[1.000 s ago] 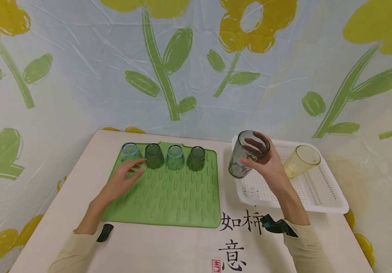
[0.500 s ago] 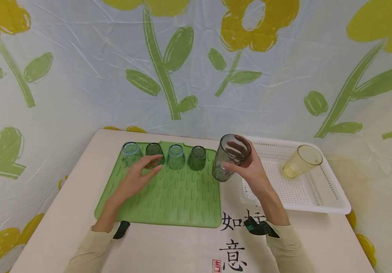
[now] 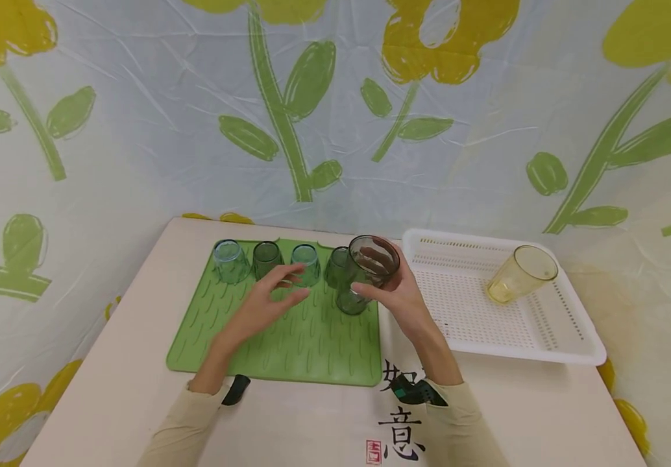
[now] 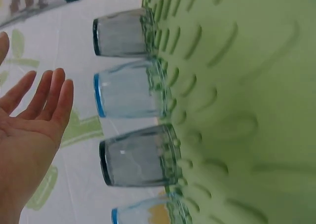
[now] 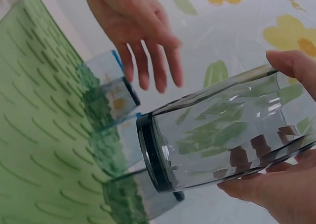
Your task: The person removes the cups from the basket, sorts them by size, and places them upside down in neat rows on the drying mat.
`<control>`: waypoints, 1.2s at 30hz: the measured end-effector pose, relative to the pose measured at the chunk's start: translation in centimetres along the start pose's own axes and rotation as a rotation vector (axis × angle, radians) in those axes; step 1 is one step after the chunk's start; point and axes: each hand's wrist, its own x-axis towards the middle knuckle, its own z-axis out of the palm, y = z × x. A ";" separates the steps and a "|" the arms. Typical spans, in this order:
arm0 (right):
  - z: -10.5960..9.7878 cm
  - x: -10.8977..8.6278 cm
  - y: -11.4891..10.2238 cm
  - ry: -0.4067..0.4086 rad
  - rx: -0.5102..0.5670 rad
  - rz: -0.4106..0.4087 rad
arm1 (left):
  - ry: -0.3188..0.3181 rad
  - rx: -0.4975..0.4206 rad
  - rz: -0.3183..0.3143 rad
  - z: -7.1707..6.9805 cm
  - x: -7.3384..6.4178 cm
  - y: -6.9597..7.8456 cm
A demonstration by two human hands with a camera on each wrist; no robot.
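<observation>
My right hand grips a tall smoky-grey glass tumbler, its rim up and leaning right. The tumbler is over the right side of the green drying mat and overlaps the rightmost small glass in the head view. In the right wrist view its thick dark base faces the mat, with thumb and fingers around the other end. My left hand hovers empty over the mat, fingers loosely spread, before the small glasses. Those stand upside down in a row: blue glass, grey glass, blue glass, grey glass.
Right of the mat sits a white plastic basket with a yellow glass leaning inside it. Black characters mark the pale tabletop at the front. A flower-print cloth rises behind the table.
My right hand has carried the grey tumbler left from the basket's edge to over the mat. My left hand has moved right along the row, still empty.
</observation>
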 end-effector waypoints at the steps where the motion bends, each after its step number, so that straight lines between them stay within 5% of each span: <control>1: 0.2 0.1 0.2 -0.004 0.008 0.000 | -0.007 -0.009 -0.007 0.2 0.1 0.1; 8: 1.9 0.3 1.2 -0.017 0.057 -0.006 | -0.069 -0.062 -0.040 1.6 0.4 0.9; 18: 3.8 0.3 2.1 -0.025 0.127 0.007 | -0.115 -0.014 -0.079 3.3 0.3 0.7; 28: 3.7 0.2 3.0 -0.016 0.136 -0.003 | -0.088 -0.087 -0.161 3.6 -0.2 0.9; 36: 2.7 -0.6 2.8 0.051 0.014 0.070 | 0.002 -0.126 -0.180 2.5 -1.2 0.5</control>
